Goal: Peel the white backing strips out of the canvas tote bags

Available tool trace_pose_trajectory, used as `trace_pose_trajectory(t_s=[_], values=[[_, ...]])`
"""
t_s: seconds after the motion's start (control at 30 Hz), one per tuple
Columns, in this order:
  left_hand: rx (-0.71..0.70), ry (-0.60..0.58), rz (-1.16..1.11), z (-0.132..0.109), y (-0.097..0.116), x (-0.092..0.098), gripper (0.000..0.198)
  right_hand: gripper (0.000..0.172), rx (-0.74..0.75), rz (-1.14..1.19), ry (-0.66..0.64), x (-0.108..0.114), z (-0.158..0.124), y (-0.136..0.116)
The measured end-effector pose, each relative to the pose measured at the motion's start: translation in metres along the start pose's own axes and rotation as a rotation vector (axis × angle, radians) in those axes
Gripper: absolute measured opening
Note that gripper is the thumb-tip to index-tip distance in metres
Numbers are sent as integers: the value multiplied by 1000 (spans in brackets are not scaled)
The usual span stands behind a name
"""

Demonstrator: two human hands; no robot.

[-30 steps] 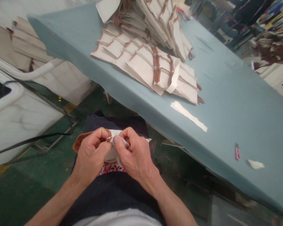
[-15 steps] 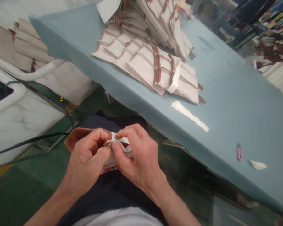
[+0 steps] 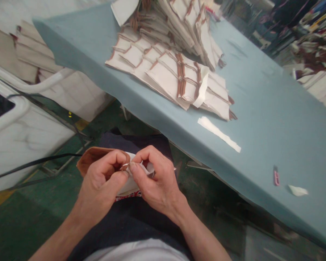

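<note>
Over my lap I hold a piece of brown and white fabric (image 3: 93, 157), its brown part sticking out to the left and its white part between my hands. My left hand (image 3: 103, 181) is closed, pinching a brown edge of the piece between thumb and fingers. Close against it, my right hand (image 3: 154, 177) pinches the white part with thumb and forefinger. The two thumbs nearly meet at the same spot. Fingers hide most of the detail there. Below the hands a red and white patterned patch (image 3: 129, 195) shows.
On the blue-covered table (image 3: 247, 127) lie stacked white fabric pieces with brown edging (image 3: 163, 72), a white strip (image 3: 218, 134), small pink thread snips (image 3: 276, 176) and a cream scrap (image 3: 298, 190). White marbled bins (image 3: 24, 145) stand at left, and a black cable (image 3: 35, 163) runs there.
My right thumb and forefinger have drawn closer together, now pinching the white part at the left hand's thumb. The white fold that stood open between the hands is less visible.
</note>
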State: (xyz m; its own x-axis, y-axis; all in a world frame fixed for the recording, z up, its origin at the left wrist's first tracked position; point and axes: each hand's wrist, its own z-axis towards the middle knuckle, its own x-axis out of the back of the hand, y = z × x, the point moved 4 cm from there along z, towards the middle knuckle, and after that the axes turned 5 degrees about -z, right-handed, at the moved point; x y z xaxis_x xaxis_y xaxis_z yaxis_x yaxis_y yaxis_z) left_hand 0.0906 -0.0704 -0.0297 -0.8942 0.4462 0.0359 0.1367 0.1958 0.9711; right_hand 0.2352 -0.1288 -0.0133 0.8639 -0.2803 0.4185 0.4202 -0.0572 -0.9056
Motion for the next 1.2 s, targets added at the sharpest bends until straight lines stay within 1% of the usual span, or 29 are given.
trace_pose_trajectory(t_s=[0.1, 0.2, 0.33, 0.5, 0.63, 0.77, 0.87, 1.0, 1.13, 1.2], values=[[33, -33, -69, -2, -10, 2, 8, 17, -111, 42, -30, -2, 0, 3], [80, -40, -148, -3, -20, 3, 7, 18, -182, 57, -51, -4, -1, 4], [140, -5, -213, -6, -29, 3, 4, 19, -240, 79, -61, -6, -2, 5], [217, 3, -281, -10, -31, -3, 8, 22, -279, 156, -61, -8, -3, 6], [184, 28, -282, -13, -31, -5, 8, 21, -335, 182, -62, -11, -5, 9], [170, 28, -257, -13, -34, -5, 8, 24, -385, 238, -61, -14, -7, 10], [169, 80, -237, -13, -36, -5, 10, 25, -396, 266, -57, -17, -7, 11], [165, 141, -223, -12, -36, -5, 13, 25, -402, 292, -86, -20, -6, 16], [147, 98, -184, -12, -36, -3, 8, 27, -371, 324, -111, -20, -6, 20], [114, 75, -79, -13, -36, -1, 11, 28, -367, 361, -101, -18, -7, 20]])
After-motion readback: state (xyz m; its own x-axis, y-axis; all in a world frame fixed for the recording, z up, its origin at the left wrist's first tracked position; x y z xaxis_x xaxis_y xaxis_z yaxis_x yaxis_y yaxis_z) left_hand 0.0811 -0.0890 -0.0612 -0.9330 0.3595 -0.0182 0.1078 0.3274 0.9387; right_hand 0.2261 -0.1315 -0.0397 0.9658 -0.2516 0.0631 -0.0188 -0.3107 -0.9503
